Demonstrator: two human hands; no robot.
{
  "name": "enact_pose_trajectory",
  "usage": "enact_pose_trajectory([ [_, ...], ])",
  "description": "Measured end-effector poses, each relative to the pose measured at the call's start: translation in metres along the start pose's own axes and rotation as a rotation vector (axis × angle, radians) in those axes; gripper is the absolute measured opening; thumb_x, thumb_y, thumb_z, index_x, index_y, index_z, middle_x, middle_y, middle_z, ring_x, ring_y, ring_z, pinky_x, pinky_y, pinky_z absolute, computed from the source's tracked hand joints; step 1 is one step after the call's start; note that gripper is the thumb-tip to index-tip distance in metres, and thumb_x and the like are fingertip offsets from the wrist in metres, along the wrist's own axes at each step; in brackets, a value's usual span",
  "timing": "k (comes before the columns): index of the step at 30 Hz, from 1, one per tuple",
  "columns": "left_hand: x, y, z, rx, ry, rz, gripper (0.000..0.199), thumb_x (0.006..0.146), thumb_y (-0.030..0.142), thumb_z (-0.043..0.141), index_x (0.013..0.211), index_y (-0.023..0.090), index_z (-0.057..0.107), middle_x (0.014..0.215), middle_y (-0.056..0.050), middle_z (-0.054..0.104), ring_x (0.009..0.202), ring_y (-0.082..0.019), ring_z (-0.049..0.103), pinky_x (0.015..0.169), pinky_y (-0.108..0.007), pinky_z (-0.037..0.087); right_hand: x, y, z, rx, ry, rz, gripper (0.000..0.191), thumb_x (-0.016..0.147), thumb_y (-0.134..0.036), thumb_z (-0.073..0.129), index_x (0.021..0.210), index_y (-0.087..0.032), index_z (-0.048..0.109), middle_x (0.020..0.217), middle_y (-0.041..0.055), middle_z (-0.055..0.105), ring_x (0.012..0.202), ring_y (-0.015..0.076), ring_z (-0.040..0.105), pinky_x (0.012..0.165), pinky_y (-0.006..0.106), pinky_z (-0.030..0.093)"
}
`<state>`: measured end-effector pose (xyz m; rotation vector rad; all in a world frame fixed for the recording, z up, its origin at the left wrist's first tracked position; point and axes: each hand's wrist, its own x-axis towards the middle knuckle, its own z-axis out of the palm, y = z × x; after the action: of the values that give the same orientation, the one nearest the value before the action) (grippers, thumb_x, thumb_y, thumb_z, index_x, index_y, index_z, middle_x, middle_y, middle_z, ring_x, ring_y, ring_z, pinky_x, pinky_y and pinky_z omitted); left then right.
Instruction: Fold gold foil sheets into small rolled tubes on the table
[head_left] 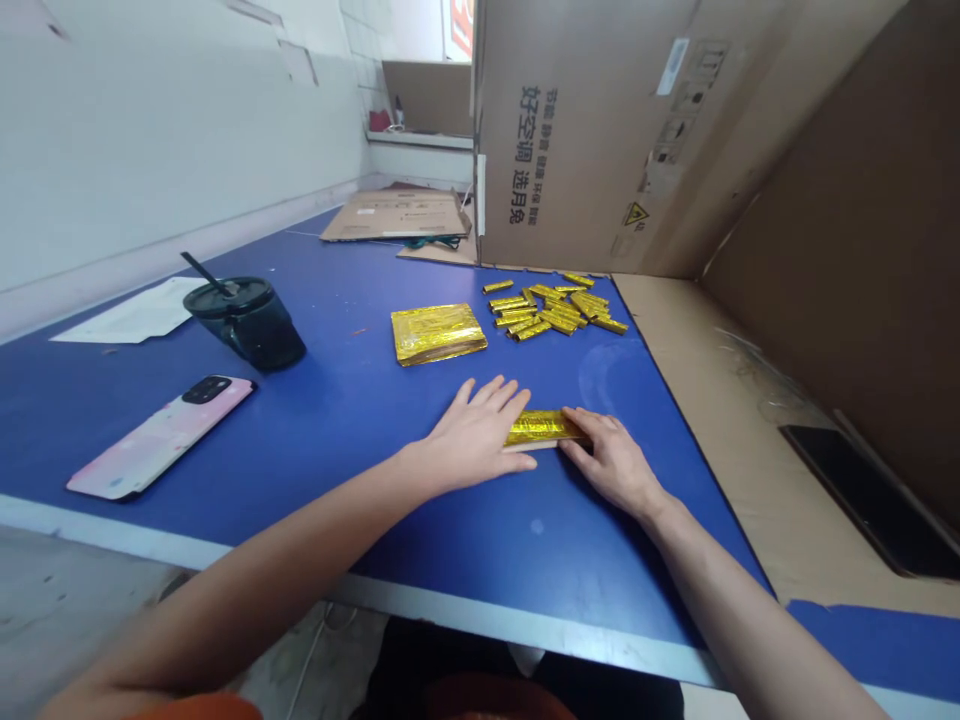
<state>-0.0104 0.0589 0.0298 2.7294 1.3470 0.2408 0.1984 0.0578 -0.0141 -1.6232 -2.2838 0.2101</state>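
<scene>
A strip of gold foil paper (541, 426), with a pale edge along its near side, lies on the blue table between my hands. My left hand (480, 435) rests flat over its left end, fingers stretched out and thumb apart. At the right end, my right hand (611, 455) pinches the strip between thumb and fingers. Beyond my left hand sits a flat stack of gold foil sheets (439, 333). To its right, several small rolled or folded gold foil pieces (559, 308) lie in a loose pile.
A dark cup with lid and straw (251, 325) stands at the left, near a white paper (135, 312) and a pink-white phone (165, 435). Large cardboard panels (585, 140) rise behind and right. A dark flat device (862, 495) lies on cardboard at the right.
</scene>
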Motion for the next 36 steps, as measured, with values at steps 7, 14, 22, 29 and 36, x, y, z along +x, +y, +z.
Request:
enact_pose_trajectory([
  [7, -0.024, 0.034, 0.014, -0.126, 0.117, 0.244, 0.028, 0.084, 0.034, 0.040, 0.097, 0.015, 0.055, 0.096, -0.006, 0.059, 0.092, -0.018, 0.053, 0.083, -0.030, 0.039, 0.000, 0.002, -0.002, 0.161, 0.100, -0.022, 0.032, 0.080, -0.028, 0.040, 0.103, -0.019, 0.061, 0.105, 0.0046, 0.063, 0.103, 0.0189, 0.052, 0.091, 0.035, 0.037],
  [14, -0.012, 0.015, 0.027, 0.003, 0.036, 0.151, 0.042, 0.077, 0.037, 0.051, 0.112, 0.014, 0.047, 0.104, -0.008, 0.055, 0.099, -0.023, 0.048, 0.085, -0.036, 0.038, 0.001, 0.007, -0.001, 0.385, 0.171, 0.041, 0.022, 0.078, -0.032, 0.047, 0.081, -0.019, 0.065, 0.077, 0.0042, 0.066, 0.074, 0.0190, 0.059, 0.069, 0.030, 0.045],
  [22, -0.008, 0.010, 0.029, 0.003, -0.019, 0.181, 0.035, 0.078, 0.041, 0.051, 0.102, 0.016, 0.053, 0.100, -0.008, 0.054, 0.097, -0.022, 0.047, 0.083, -0.035, 0.037, 0.007, 0.020, -0.004, 0.440, 0.510, 0.347, 0.025, 0.070, -0.038, 0.057, 0.082, -0.017, 0.055, 0.069, 0.0023, 0.060, 0.058, 0.0148, 0.054, 0.057, 0.028, 0.043],
  [29, -0.008, 0.004, 0.029, -0.074, -0.001, 0.158, 0.035, 0.078, 0.034, 0.053, 0.107, 0.016, 0.050, 0.101, -0.007, 0.054, 0.097, -0.020, 0.047, 0.084, -0.033, 0.037, -0.002, 0.016, -0.014, 0.536, 0.192, 0.157, 0.021, 0.075, -0.038, 0.053, 0.071, -0.017, 0.058, 0.064, 0.0018, 0.059, 0.059, 0.0147, 0.053, 0.057, 0.027, 0.043],
  [36, -0.006, 0.002, 0.030, -0.104, 0.036, 0.142, 0.036, 0.079, 0.025, 0.049, 0.114, 0.014, 0.045, 0.102, -0.007, 0.054, 0.097, -0.020, 0.047, 0.085, -0.032, 0.037, -0.013, 0.013, -0.029, 0.228, -0.200, -0.184, 0.046, 0.070, -0.037, 0.061, 0.112, -0.023, 0.050, 0.124, 0.0084, 0.047, 0.113, 0.0236, 0.042, 0.095, 0.043, 0.033],
])
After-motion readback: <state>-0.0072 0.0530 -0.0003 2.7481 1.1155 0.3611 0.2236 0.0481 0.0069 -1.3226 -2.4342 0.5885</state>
